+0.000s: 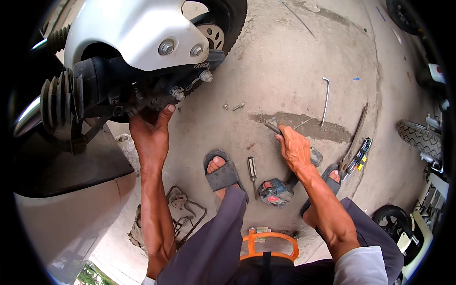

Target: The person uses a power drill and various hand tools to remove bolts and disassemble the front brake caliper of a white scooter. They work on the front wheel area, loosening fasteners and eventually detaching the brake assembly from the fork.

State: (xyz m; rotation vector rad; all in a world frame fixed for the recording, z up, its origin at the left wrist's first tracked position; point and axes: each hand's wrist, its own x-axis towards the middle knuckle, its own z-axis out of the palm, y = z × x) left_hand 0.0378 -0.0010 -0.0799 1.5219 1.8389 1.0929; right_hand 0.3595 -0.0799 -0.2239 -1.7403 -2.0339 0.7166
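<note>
My left hand (151, 137) reaches up under the white front fender (128, 33) of a scooter. Its thumb presses on a dirty, dark part that looks like a brake caliper (154, 102), beside the fork; the other fingers are mostly hidden behind it. My right hand (295, 148) is closed on a short dark metal tool (272, 126), held above the floor; its exact kind is hidden by my fingers. Below my right wrist lies a cordless power tool with a blue-black battery (276, 193). A screwdriver (252, 173) lies between my feet. Two small bolts (237, 107) rest near the wheel.
A bent metal rod wrench (326, 99) and a long thin rod (298, 20) lie on the concrete. By my right sandal are a rusty bar (355, 135) and a tool set (359, 154). An orange-framed seat (270, 235) is beneath me. Other two-wheelers (420, 137) stand at right.
</note>
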